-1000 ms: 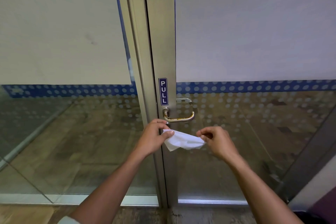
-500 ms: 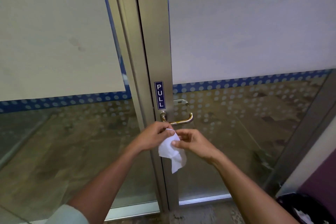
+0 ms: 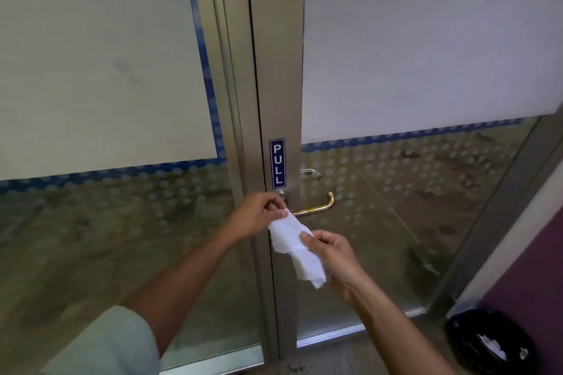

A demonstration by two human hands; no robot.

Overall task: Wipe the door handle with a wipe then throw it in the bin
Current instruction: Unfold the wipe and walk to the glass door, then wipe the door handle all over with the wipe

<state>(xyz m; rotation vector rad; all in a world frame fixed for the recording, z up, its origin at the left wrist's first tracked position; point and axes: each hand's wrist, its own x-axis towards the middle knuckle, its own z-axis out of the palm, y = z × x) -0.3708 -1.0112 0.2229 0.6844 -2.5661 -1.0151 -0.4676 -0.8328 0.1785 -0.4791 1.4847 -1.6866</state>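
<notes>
While the left hand (image 3: pixel 259 216) and right hand (image 3: pixel 330 253) each pinch the wipe (image 3: pixel 294 248) just below the door handle (image 3: pixel 316 207), nothing is wiped. Bunch it into 1 pad — then wrap the bar fully. The bin (image 3: pixel 490 341) waits at lower right.

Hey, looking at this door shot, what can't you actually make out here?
Head view only:
- Door handle: its inner end and lock are hidden by the left hand.
- Wipe: part is covered by the right hand.
- Bin: cut off by the bottom edge; the white contents are too small to identify.
- Above the blue band, the door's frosted film hides the room beyond.
</notes>
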